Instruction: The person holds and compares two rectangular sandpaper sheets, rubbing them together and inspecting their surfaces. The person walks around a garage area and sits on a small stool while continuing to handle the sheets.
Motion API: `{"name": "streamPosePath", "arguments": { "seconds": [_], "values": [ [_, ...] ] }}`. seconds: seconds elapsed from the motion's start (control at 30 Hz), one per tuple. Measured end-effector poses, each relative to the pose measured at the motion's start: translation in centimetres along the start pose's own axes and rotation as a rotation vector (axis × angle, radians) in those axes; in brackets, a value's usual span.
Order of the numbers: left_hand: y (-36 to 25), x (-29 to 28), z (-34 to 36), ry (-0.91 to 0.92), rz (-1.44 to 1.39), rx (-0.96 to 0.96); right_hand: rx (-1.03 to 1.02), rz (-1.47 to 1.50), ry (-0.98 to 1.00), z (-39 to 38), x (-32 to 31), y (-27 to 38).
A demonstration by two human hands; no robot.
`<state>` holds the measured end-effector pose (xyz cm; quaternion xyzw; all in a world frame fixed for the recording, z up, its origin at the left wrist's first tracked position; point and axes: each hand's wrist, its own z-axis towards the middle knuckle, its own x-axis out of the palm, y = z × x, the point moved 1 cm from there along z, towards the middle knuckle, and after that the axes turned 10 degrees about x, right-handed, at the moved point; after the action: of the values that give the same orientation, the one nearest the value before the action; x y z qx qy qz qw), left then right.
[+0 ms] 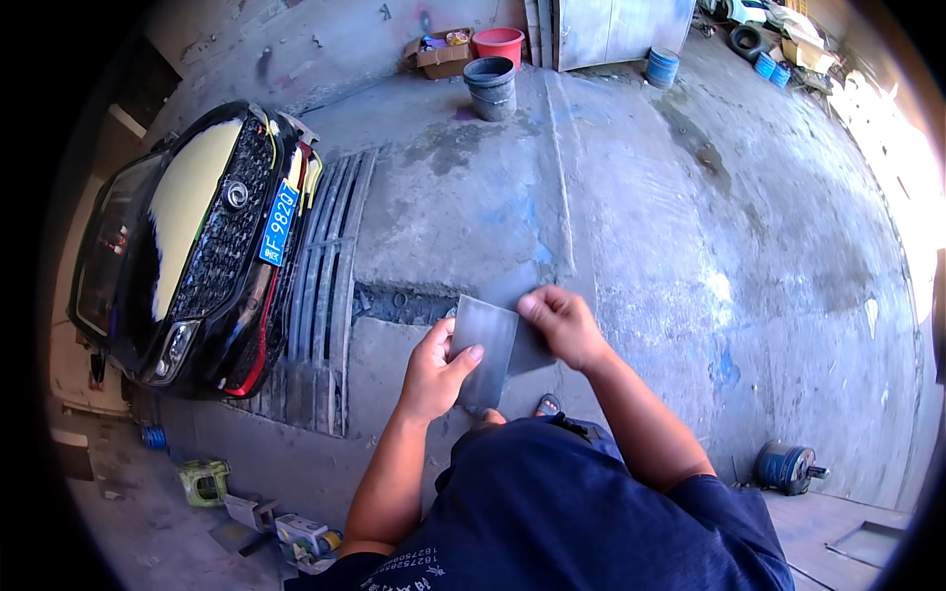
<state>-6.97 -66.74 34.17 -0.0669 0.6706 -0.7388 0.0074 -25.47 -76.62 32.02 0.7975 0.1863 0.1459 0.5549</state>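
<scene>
In front of my body, my left hand grips a light grey rectangular sheet of sandpaper, with the thumb lying across its face. My right hand is closed in a pinch at the upper edge of a darker grey sandpaper sheet. This darker piece sits partly behind the lighter one. Whether the two pieces are joined is hidden by the overlap. Both hands are at about the same height above the floor.
A black car with a pale yellow hood stands left, beside a metal floor grate. Ahead are a grey bucket, a red tub and a cardboard box. A blue drum lies lower right.
</scene>
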Motion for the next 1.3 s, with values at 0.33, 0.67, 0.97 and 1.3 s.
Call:
{"name": "streamPosePath", "arguments": {
  "seconds": [0.33,0.67,0.97,1.3],
  "values": [
    [-1.4,-0.6,0.3,-0.438,-0.507,0.001,-0.073,0.213,0.066,-1.8,-0.4,-1.8],
    [-2.6,0.1,1.4,-0.284,-0.795,0.06,-0.042,0.194,0.321,-5.5,1.9,-0.5],
    [1.3,-1.1,1.8,-0.171,-1.016,-0.09,-0.117,0.105,0.559,-6.3,3.4,-0.3],
    [3.5,-1.3,1.2,-0.127,-0.887,-0.42,-0.203,-0.07,0.516,-6.2,6.2,-0.9]
  ]
}}
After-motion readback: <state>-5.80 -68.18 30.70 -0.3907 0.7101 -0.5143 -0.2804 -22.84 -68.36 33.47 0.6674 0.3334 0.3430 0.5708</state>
